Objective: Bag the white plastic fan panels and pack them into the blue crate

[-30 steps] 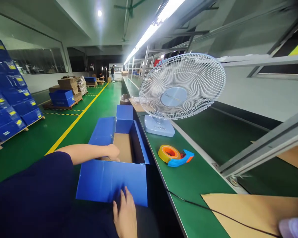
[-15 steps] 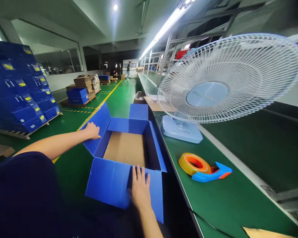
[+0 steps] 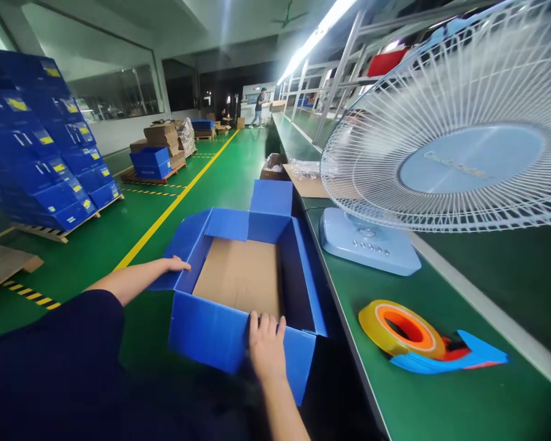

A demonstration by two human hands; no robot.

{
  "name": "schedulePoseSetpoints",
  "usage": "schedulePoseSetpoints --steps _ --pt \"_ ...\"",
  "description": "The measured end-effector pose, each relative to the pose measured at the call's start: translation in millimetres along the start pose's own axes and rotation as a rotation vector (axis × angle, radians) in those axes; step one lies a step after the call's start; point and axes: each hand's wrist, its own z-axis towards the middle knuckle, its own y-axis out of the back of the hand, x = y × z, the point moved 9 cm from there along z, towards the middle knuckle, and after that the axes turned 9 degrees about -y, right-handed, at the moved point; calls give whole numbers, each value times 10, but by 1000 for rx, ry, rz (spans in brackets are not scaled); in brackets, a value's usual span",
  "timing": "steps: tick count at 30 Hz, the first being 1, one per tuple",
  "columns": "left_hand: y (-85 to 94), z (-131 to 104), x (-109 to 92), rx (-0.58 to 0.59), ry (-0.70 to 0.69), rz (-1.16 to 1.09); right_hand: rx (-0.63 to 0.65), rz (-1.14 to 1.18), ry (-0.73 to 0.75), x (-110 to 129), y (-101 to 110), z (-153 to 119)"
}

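Note:
A blue cardboard box (image 3: 202, 327) stands with its top flaps folded outward and a brown cardboard layer (image 3: 239, 275) lying inside. My left hand (image 3: 177, 264) is at the box's left edge, over the turned-out side flap, its fingers partly hidden. At the near edge, my right hand (image 3: 267, 346) has its fingers bent over the rim, with the palm against the front flap. To the right, a light blue table fan (image 3: 371, 242) with a round wire guard stands on a green bench. Nearer me lies a yellow tape roll (image 3: 401, 327) on a blue and red tape dispenser (image 3: 450, 358).
The green bench (image 3: 463, 404) runs along the right side, close against the box. Stacked blue boxes (image 3: 46, 147) stand on a pallet at left. Farther back are brown cartons (image 3: 163, 135) on a pallet, and a person (image 3: 259, 107) in the aisle.
The left side flap has swung outward and down under my left hand. My right fingers, spread on the front flap before, now bend over its top edge. The view has shifted, bringing fan and tape closer.

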Motion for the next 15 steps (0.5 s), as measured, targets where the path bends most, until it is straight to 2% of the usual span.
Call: schedulePoseSetpoints --steps 4,8,11,15 --pt "-315 34 0 94 -55 -259 -96 106 -1 -44 -149 0" --pt "-454 -14 -59 73 -105 -384 -132 232 -4 -66 -344 -8" --pt "-399 -23 -22 33 -82 -343 -201 240 -31 -63 -419 -21" --pt "-69 65 56 -8 -20 -110 -236 215 -38 -52 -432 -47"
